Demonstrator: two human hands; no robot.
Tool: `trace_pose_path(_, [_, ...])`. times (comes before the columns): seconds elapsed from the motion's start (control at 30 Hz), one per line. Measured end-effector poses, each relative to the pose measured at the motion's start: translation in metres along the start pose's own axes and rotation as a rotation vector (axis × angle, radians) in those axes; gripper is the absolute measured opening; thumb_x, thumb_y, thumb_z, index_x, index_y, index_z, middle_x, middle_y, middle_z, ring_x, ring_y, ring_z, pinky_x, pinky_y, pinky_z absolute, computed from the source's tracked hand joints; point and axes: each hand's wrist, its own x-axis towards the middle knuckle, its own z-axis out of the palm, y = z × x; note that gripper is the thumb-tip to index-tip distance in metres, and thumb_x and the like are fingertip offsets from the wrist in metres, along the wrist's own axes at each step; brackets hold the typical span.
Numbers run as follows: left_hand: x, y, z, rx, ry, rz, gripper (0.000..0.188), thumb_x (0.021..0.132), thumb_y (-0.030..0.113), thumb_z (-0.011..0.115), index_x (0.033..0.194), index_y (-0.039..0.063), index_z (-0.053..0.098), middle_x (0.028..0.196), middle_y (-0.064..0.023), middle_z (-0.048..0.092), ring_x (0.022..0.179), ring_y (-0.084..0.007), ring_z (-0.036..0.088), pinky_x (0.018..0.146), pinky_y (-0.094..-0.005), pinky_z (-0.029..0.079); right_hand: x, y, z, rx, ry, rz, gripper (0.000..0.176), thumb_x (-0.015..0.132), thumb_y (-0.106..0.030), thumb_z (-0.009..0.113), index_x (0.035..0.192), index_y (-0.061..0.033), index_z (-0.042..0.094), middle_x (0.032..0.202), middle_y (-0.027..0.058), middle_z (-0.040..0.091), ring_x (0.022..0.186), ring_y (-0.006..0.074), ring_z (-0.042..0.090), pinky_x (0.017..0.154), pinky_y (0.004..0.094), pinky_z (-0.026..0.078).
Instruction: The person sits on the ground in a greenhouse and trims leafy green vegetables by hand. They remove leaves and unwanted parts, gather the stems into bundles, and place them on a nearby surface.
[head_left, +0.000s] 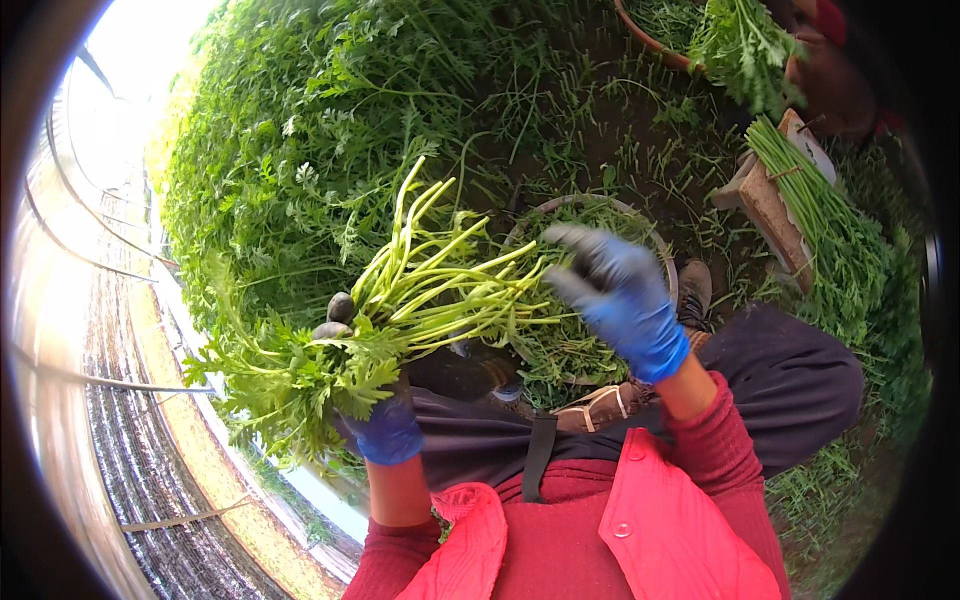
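My left hand, in a blue glove with dark fingertips, grips a loose bunch of leafy greens that look like crown daisy. The lobed leaves hang over that hand and hide most of it. Pale green stems fan out from the grip, up and to the right. My right hand, gloved the same way and blurred, is held just right of the stem ends, its fingers apart and nothing visible in them. Under the stems and that hand, a round tub holds loose green trimmings.
Dense standing greens rise ahead and left. At right, a bundle of cut greens lies across a small stand. Another person is at top right, near more greens and a reddish tub rim. Cut stubble surrounds my shoes.
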Motion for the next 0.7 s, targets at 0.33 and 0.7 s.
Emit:
trace_pose_path(0.33, [0.004, 0.014, -0.002, 0.083, 0.012, -0.115, 0.049, 0.096, 0.019, 0.058, 0.14, 0.002, 0.046, 0.148, -0.0113, 0.047, 0.131, -0.0232, 0.05, 0.106, -0.0308, 0.041, 0.01, 0.029, 0.027, -0.366, -0.307, -0.354, 0.005, 0.079, -0.004, 0.057, 0.084, -0.0052, 0.058, 0.077, 0.0128, 0.062, 0.068, 0.0311, 0.067, 0.057, 0.0395, 0.055])
trace_pose_path(0.7, [0.005, -0.013, 0.014, 0.181, 0.124, 0.132, 0.058, 0.082, -0.006, 0.068, 0.136, -0.002, 0.047, 0.132, -0.0149, 0.058, 0.119, -0.026, 0.058, 0.103, -0.0371, 0.045, -0.029, -0.042, 0.018, -0.371, -0.24, -0.102, 0.041, 0.083, -0.044, 0.072, 0.077, -0.0048, 0.061, 0.064, 0.0102, 0.058, 0.054, 0.0247, 0.061, 0.049, 0.0354, 0.046])
